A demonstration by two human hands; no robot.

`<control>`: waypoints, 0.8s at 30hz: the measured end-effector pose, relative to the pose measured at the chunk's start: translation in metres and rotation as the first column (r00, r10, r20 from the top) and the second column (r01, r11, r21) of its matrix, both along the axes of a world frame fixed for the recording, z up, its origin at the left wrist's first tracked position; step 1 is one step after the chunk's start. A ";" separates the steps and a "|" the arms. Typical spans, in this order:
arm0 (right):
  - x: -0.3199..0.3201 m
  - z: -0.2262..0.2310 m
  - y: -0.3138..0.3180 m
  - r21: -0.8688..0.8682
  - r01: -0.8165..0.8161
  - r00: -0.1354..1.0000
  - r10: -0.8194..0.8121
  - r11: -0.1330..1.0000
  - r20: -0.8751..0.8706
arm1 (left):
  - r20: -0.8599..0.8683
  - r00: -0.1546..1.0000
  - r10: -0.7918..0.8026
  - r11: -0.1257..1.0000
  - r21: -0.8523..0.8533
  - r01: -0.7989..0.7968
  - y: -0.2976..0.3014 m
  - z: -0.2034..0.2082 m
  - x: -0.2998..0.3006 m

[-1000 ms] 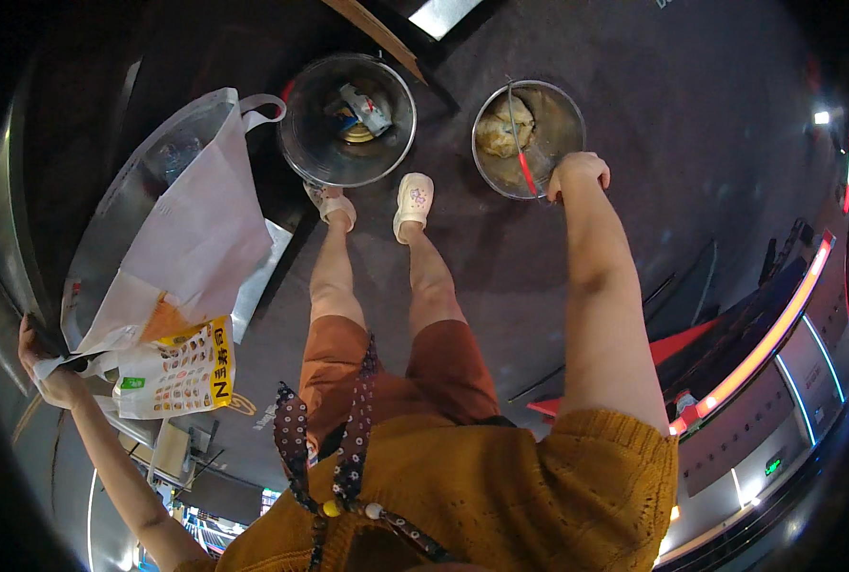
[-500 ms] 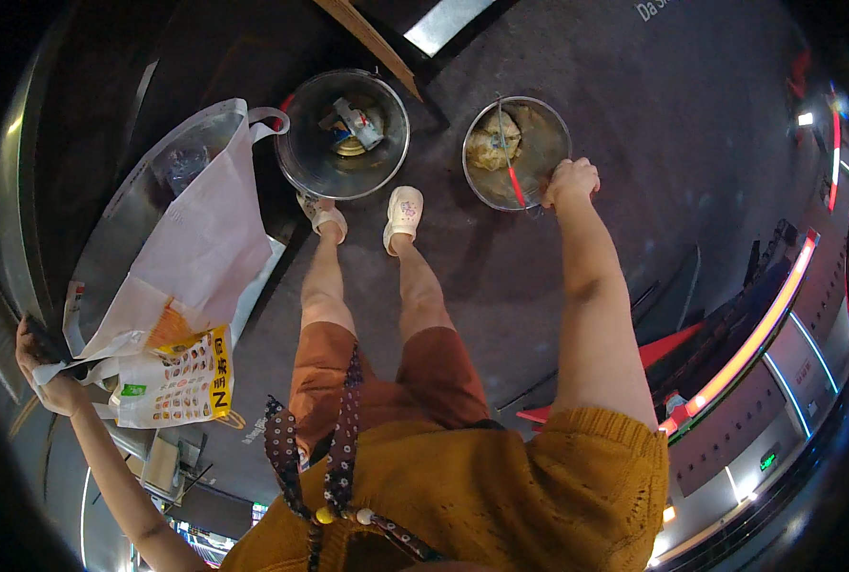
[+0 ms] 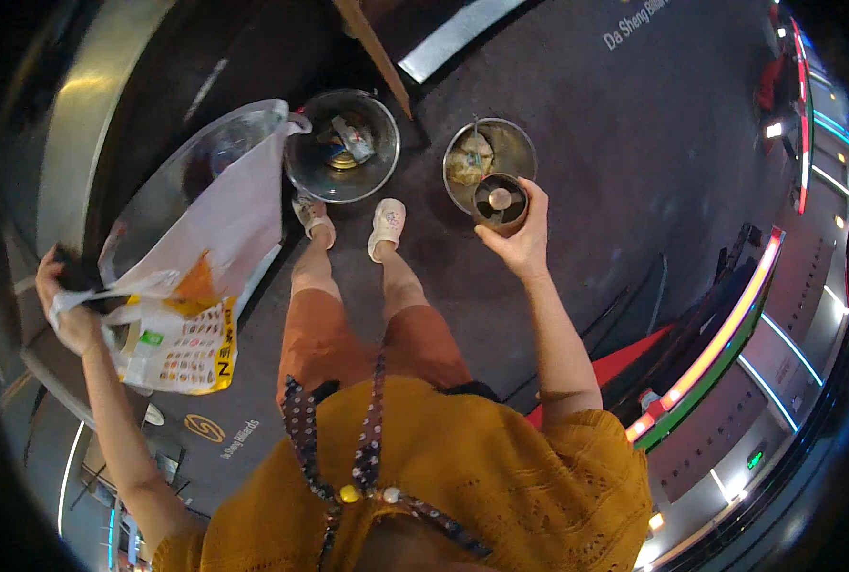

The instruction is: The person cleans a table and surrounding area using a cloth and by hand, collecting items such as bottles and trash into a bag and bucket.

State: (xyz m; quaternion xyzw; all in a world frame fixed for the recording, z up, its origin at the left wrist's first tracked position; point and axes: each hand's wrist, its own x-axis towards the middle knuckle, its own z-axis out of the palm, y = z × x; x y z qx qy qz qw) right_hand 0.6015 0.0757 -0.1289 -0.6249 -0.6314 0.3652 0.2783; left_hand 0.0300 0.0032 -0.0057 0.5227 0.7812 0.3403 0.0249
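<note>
The right hand [image 3: 527,236] has drawn nearer the body than half a second ago, when it was at the right-hand edge of the right bucket [image 3: 520,151]; now its fingers are clamped around a dark cylindrical cup [image 3: 501,204], thumb on one side and the rest on the other, with the cup's round end, pale in the middle, facing up. From above, the cup overlaps the bucket's near rim, covering the part where a red grip showed before; whether cup and rim touch, I cannot tell. A pale crumpled bundle [image 3: 470,160] sits in the same bucket, as it did earlier. The left hand [image 3: 77,319] stays out to the far left, its fingers closed on the handles of a large white bag [image 3: 253,191], with a small black object [image 3: 79,273] beside them, too dark to make out. The white bag now hangs with its top corner overlapping the rim of the left bucket [image 3: 334,187], where earlier only its loop reached; a silvery crumpled packet [image 3: 353,141] lies inside that bucket, unchanged. Below the left hand hangs a yellow-and-white printed bag [image 3: 181,353], near an orange patch [image 3: 197,286]. Both buckets stand on the dark floor [image 3: 624,162], beyond the person's pale shoes [image 3: 386,229]
</note>
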 end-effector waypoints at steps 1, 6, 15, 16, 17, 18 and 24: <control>-0.024 0.024 0.004 0.011 -0.043 0.999 0.043 0.999 0.001 | 0.017 1.000 0.005 1.000 -0.012 -0.005 -0.003 0.001 0.002; -0.143 0.104 0.043 0.284 -0.253 0.957 0.283 0.925 -0.069 | -0.104 0.993 -0.057 0.998 0.033 0.061 0.007 0.009 0.017; -0.398 0.216 0.110 0.563 -0.494 0.612 0.725 0.663 -0.317 | 0.059 0.997 0.049 0.985 0.164 -0.058 0.008 0.008 0.026; -0.424 0.218 0.114 0.512 -0.508 0.537 0.720 0.692 -0.440 | 0.043 0.999 0.024 0.984 0.174 -0.031 0.009 0.011 0.024; -0.447 0.219 0.115 0.537 -0.494 0.530 0.726 0.684 -0.437 | -0.015 0.997 0.072 0.984 0.165 -0.068 0.007 0.012 0.028; -0.471 0.216 0.117 0.564 -0.483 0.521 0.738 0.669 -0.429 | 0.007 0.998 0.060 0.982 0.179 -0.060 0.004 0.014 0.027; -0.488 0.214 0.120 0.565 -0.506 0.488 0.757 0.652 -0.435 | 0.079 0.997 0.026 0.975 0.217 -0.043 0.010 0.007 0.032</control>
